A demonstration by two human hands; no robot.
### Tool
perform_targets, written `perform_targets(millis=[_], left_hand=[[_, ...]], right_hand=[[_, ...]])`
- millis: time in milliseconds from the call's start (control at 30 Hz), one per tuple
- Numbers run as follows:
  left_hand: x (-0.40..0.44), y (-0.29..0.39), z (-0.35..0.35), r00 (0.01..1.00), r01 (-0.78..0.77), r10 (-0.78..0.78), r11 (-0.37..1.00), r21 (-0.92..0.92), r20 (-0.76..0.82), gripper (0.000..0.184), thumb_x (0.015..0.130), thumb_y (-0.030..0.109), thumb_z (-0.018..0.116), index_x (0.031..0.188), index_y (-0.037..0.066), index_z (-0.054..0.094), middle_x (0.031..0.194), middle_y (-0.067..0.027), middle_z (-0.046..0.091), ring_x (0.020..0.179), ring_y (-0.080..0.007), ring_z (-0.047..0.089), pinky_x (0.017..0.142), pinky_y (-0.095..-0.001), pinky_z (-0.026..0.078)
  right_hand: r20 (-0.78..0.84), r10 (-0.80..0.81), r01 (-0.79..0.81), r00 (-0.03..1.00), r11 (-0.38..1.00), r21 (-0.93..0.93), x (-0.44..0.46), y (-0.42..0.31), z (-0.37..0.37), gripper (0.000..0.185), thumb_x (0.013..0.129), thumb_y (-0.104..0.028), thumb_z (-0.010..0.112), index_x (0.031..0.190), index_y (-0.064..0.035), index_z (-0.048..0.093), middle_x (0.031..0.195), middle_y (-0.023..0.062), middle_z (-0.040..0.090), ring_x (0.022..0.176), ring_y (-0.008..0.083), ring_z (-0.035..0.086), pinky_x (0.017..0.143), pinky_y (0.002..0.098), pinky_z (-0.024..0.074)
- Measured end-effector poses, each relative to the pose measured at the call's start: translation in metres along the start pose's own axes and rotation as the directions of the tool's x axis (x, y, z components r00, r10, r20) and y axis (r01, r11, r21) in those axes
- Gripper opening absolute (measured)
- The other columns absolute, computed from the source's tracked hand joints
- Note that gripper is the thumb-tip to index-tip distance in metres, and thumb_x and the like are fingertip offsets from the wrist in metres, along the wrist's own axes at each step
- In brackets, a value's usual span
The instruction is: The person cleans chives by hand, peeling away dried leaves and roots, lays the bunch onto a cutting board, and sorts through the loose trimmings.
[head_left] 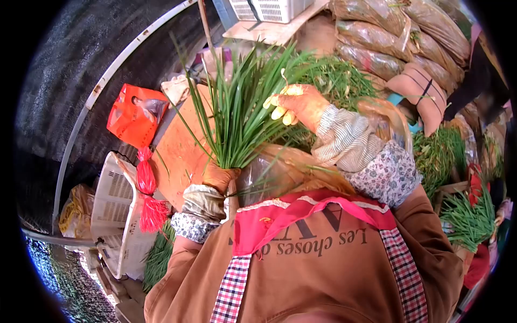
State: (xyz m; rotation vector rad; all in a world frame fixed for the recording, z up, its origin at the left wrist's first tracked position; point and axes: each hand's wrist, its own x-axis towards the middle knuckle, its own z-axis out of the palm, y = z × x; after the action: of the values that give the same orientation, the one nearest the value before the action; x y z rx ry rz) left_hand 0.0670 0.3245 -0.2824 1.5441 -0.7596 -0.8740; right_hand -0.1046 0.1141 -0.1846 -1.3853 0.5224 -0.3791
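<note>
A bunch of long green leafy stalks point(237, 113) stands upright in my left hand point(219, 177), whose fingers are wrapped round its lower end. My right hand point(301, 105) is raised to the right of the bunch, with pale yellow covers on the fingertips. Its fingers are curled, and a thin pale strand shows at them; whether they grip it is unclear. Behind and below that hand lies a heap of loose green stalks point(339, 81). An orange-brown board point(180, 145) is left of the bunch, and a clear plastic sheet point(301, 167) lies near my apron.
Red ties point(146, 177) hang beside a white basket point(114, 210) at left, below an orange bag point(134, 114). Filled plastic sacks point(371, 32) are stacked at the back right. A white crate point(272, 9) stands at the back. More green bunches point(468, 218) lie at right.
</note>
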Motion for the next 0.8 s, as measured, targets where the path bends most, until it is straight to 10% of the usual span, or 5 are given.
perform_targets(millis=[133,233,500,667,800], left_hand=[[-0.003,-0.033,-0.016,0.998,-0.053,0.054,0.997,0.054,-0.021,0.042,0.064,-0.009,0.062,0.102,0.004,0.053,0.087,-0.0036,0.062,0.077,-0.0143,0.058,0.067,-0.0275,0.047],[-0.019,-0.037,-0.015,0.993,0.098,-0.067,0.925,0.368,-0.098,0.035,0.065,-0.001,0.063,0.099,0.004,0.056,0.084,-0.0054,0.063,0.076,-0.0145,0.058,0.067,-0.0286,0.046],[-0.016,-0.062,-0.008,0.984,-0.004,0.093,0.867,0.498,-0.153,0.025,0.07,0.001,0.059,0.095,0.004,0.06,0.084,-0.0068,0.064,0.076,-0.0164,0.059,0.068,-0.0301,0.045],[-0.023,-0.055,0.002,0.982,0.041,0.068,0.837,0.545,-0.178,0.022,0.071,0.005,0.058,0.093,0.005,0.061,0.083,-0.0089,0.064,0.075,-0.0192,0.06,0.068,-0.0314,0.045],[-0.025,-0.055,0.004,0.976,0.087,0.048,0.813,0.575,-0.214,0.025,0.071,0.012,0.06,0.095,0.008,0.061,0.085,-0.0119,0.064,0.079,-0.0245,0.06,0.07,-0.0338,0.046]], right_hand=[[-0.036,0.057,-0.064,0.998,0.973,-0.22,-0.016,0.009,0.005,0.017,0.083,-0.017,0.05,0.087,-0.0029,0.06,0.075,0.0098,0.064,0.057,0.0197,0.058,0.056,0.03,0.0469],[0.22,-0.586,0.457,0.78,0.292,-0.84,-0.011,0.05,-0.016,0.015,0.079,-0.01,0.046,0.084,-0.0065,0.06,0.076,0.0118,0.062,0.065,0.0267,0.059,0.062,0.0348,0.0483],[-0.415,-0.272,-0.384,0.868,0.164,-0.909,-0.027,0.001,-0.103,0.043,0.071,-0.045,0.062,0.08,-0.0034,0.061,0.07,0.0138,0.06,0.067,0.0304,0.058,0.064,0.0388,0.0456],[-0.246,-0.611,0.202,0.752,0.569,-0.797,-0.035,-0.037,-0.079,0.013,0.081,-0.016,0.057,0.087,-0.0056,0.061,0.08,0.0034,0.061,0.066,0.0085,0.054,0.059,0.0236,0.0458],[0.262,-0.81,0.428,0.524,-0.015,-0.904,-0.035,-0.065,-0.043,0.019,0.076,-0.013,0.059,0.093,-0.006,0.06,0.089,0.0073,0.061,0.084,0.0211,0.057,0.077,0.0309,0.0454]])
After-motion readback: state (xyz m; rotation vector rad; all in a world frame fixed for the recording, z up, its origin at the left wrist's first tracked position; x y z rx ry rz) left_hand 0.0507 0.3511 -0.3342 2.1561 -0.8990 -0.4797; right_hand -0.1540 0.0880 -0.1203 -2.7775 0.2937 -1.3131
